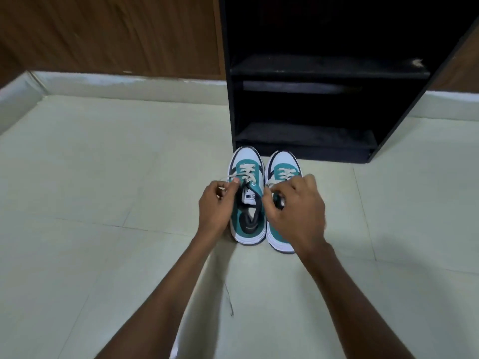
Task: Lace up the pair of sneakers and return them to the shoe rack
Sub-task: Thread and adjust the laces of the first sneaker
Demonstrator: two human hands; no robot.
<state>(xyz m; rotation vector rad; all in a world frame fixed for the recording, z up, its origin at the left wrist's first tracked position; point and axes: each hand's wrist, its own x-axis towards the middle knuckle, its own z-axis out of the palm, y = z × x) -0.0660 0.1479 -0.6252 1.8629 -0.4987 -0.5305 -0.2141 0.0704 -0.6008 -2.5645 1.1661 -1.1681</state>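
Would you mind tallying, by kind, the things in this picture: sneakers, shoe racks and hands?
Sneakers: 2, the left sneaker and the right sneaker, side by side on the floor.
Shoe racks: 1, the black shoe rack behind them.
Hands: 2, the left hand and the right hand, both at the laces.
Total: 5

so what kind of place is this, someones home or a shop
Most likely a room in a home: a small black shoe rack stands against a wood-panelled wall, and one pair of sneakers sits on the pale tiled floor.
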